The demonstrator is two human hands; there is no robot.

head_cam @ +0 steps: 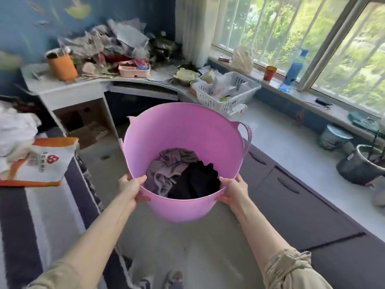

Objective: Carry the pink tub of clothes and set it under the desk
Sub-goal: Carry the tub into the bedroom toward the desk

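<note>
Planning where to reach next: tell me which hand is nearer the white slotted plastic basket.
Right. The right hand grips the tub rim below the white slotted plastic basket; the left hand grips the rim's opposite side, farther away.

A lived-in room of a home, a bedroom or study by the look of it. A white corner desk point(68, 97) stands at the far left against a blue painted wall point(25, 28), its tabletop heaped with papers, an orange cup point(61, 64) and a white plastic basket point(226, 93). On the right, a barred window point(291, 32) looks onto greenery, its sill holding a water bottle point(294, 68). A striped bed point(31, 215) lies near left, with laundry in a pink tub point(185, 147)
</note>
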